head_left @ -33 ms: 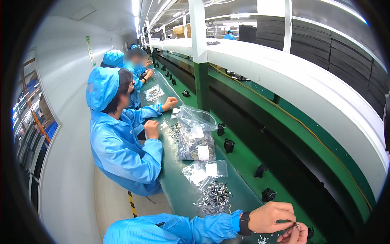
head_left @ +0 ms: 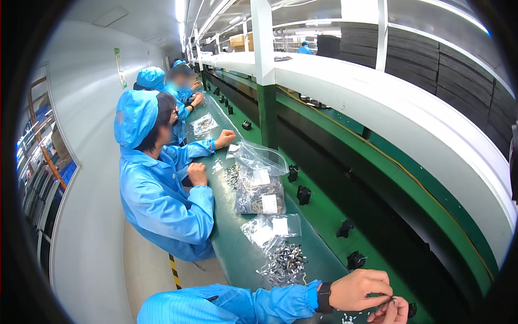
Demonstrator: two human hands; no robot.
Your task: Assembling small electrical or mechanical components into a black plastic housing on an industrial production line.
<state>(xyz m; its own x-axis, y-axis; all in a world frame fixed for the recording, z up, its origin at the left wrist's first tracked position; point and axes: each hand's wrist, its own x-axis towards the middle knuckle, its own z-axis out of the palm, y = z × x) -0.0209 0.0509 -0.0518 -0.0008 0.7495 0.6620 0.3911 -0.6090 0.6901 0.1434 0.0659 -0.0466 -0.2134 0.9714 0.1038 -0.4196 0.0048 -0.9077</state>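
Note:
My left hand (head_left: 360, 290) reaches in from the left in a blue sleeve (head_left: 270, 303), with a black band (head_left: 324, 297) round the wrist. Its thumb and forefinger pinch a tiny dark piece (head_left: 390, 299) at the tips. Against those tips, the curled fingers of my right hand (head_left: 393, 312) close on the same piece; the lower edge cuts this hand off. The piece is too small to name. Below my left hand lie small white bits (head_left: 348, 318). A heap of small black, white and silver parts (head_left: 286, 263) rests on the green bench left of my hands.
Clear plastic bags (head_left: 272, 229) and a large filled bag (head_left: 260, 189) lie farther along the green bench (head_left: 224, 227). Black fixtures (head_left: 356, 260) line its right side, below a white shelf (head_left: 399, 94). A co-worker in blue (head_left: 167, 189) sits at the left.
The nearest co-worker's closer hand has shifted slightly to the left. My own hands look the same.

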